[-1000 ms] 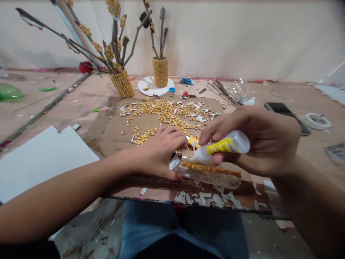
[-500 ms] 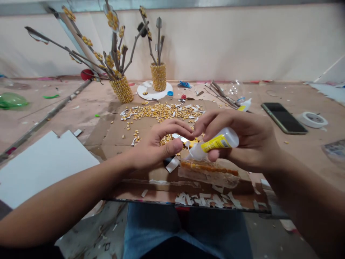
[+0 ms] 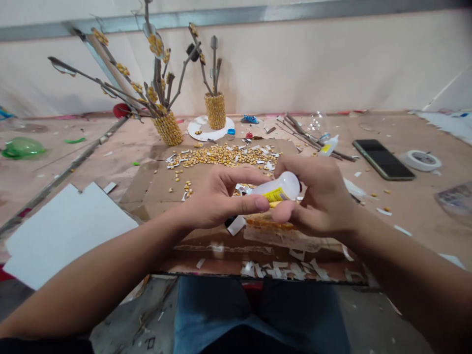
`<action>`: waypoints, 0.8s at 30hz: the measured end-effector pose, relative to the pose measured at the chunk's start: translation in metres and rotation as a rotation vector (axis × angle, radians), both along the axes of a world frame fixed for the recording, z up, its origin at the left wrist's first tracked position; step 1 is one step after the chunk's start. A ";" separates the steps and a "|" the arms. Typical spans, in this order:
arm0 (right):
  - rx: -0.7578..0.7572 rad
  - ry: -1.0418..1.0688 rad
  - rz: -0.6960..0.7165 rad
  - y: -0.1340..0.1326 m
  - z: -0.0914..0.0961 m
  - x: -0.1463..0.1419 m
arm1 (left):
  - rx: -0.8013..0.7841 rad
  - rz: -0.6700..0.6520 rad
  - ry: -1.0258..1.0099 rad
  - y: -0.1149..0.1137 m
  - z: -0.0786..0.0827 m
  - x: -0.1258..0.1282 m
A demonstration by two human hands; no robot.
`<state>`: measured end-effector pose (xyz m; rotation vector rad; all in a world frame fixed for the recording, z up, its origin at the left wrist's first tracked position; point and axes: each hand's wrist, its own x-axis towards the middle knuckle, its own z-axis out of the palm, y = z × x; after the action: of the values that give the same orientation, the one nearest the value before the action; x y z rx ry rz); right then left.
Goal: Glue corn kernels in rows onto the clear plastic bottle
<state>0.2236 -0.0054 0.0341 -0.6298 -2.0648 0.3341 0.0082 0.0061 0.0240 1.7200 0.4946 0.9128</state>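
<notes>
- Counted one white sheet (image 3: 70, 236), two corn-covered pots (image 3: 167, 129), loose kernels (image 3: 221, 155) past counting.
- Held one glue bottle (image 3: 278, 190) in the left hand (image 3: 221, 196), just above one kernel-striped plastic piece (image 3: 273, 237).
- Seemed like the gluing step; probably needed a firm hold next.
- Curled the right hand (image 3: 324, 199) by the bottle's base, couldn't tell if gripping.
- Spotted one spare glue bottle (image 3: 329, 146), one phone (image 3: 383, 160), one tape roll (image 3: 422, 160).

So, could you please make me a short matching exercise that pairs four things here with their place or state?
1. Left hand
2. Phone
3. Smaller corn-covered cup
4. Spread of corn kernels

A. on the white disc
B. on the brown cardboard
C. thumb against a yellow-labelled bottle
D. beside the white tape roll

Pairs: 1-C, 2-D, 3-A, 4-B
</notes>
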 end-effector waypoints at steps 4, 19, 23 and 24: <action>-0.053 0.019 -0.026 -0.013 0.006 -0.006 | 0.069 -0.006 -0.058 -0.005 -0.003 0.007; -0.047 -0.014 0.038 -0.014 0.020 0.004 | 0.283 0.026 0.134 -0.002 0.004 -0.005; -0.108 0.036 0.033 -0.010 0.020 0.009 | 0.400 0.023 0.381 0.003 0.001 -0.028; -0.111 0.037 0.031 -0.009 0.020 0.009 | 0.422 0.047 0.428 0.002 -0.001 -0.031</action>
<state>0.2329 -0.0146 0.0539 -0.6540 -2.0325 0.4780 -0.0232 0.0083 0.0228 2.3178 0.6565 0.7124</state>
